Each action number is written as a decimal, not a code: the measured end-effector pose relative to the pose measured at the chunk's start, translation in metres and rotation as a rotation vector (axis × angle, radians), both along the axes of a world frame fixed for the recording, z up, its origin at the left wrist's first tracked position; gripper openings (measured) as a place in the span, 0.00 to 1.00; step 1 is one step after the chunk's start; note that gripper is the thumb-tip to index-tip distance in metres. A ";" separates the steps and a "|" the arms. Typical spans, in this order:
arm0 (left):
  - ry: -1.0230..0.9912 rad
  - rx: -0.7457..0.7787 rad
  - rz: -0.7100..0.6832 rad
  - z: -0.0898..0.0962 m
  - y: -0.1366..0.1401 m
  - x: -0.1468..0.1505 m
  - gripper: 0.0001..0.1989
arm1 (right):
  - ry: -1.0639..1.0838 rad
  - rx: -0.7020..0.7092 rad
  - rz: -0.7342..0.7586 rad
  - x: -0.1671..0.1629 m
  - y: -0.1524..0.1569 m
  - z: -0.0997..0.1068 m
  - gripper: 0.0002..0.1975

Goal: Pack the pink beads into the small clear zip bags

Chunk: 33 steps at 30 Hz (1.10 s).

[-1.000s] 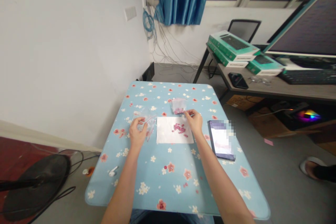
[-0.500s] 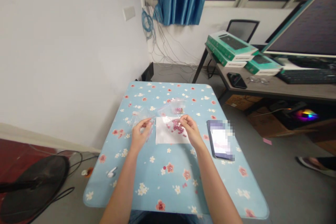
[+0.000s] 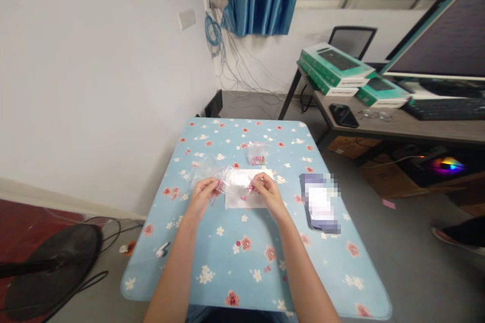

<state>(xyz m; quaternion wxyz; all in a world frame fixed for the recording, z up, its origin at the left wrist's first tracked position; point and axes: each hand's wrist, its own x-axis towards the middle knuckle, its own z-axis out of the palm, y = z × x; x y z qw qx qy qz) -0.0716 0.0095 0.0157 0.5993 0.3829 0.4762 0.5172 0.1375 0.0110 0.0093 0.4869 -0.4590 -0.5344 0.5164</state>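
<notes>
Between my hands a clear plastic bag (image 3: 238, 178) is stretched, catching a white glare. My left hand (image 3: 201, 197) pinches its left side, and my right hand (image 3: 270, 194) has its fingertips closed at its right edge. Beneath lies a white sheet of paper (image 3: 234, 203), partly covered by the bag and my right hand. A few small pink pieces (image 3: 243, 198) show on the sheet; others may be hidden. Behind the paper lies another clear bag (image 3: 257, 153) with pink pieces inside. More clear plastic (image 3: 204, 168) lies behind my left hand.
On the flowered table (image 3: 220, 262), a phone (image 3: 322, 204) lies to the right and a white earbud (image 3: 162, 250) at the front left. A desk (image 3: 401, 128) with green boxes (image 3: 337, 68) stands to the right. A person's foot (image 3: 450, 237) shows at the far right.
My left hand has brought the clear bag rightward over the paper. My right hand has moved slightly left and down from the pink pile to the bag's edge. Most of the pile is now hidden.
</notes>
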 end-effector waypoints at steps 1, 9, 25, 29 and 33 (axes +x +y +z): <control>-0.003 0.010 -0.021 0.000 0.000 0.000 0.12 | -0.009 0.010 -0.013 0.000 0.000 -0.001 0.11; -0.004 0.073 -0.112 0.002 -0.003 0.006 0.13 | -0.222 0.189 -0.192 -0.010 -0.015 0.014 0.12; 0.023 0.176 -0.455 0.001 -0.010 0.014 0.18 | -0.244 0.139 0.190 -0.032 -0.033 0.021 0.18; 0.040 0.182 -0.424 -0.002 -0.009 0.013 0.17 | -0.275 0.151 0.105 -0.036 -0.033 0.017 0.17; 0.073 0.189 -0.409 -0.004 -0.009 0.013 0.17 | -0.306 0.125 -0.006 -0.036 -0.032 0.016 0.18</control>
